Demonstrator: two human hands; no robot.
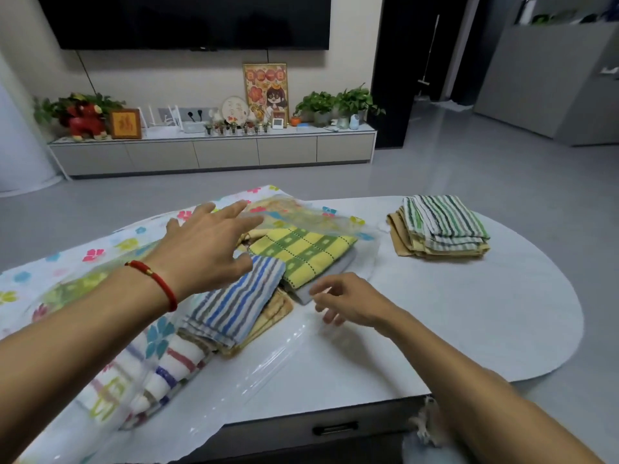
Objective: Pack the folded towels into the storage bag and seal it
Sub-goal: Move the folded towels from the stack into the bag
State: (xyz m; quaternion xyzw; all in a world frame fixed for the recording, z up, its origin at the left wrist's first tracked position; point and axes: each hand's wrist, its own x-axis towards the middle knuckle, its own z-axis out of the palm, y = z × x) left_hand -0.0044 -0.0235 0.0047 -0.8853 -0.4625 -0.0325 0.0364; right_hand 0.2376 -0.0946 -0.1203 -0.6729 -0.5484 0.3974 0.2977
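- The loose clear flap of the storage bag (284,343) could have folded under or snagged, because the blue-striped towel (234,306) and the yellow-green checked towel (301,249) lay only partly inside its mouth
- The stack of folded towels (438,229) waited unpacked at two o'clock, well apart from the bag
- The left hand (207,242) hovered spread above the bag, gripping nothing
- The right hand (348,301), fingers loosely curled, held nothing I could make out, just beside the checked towel's corner
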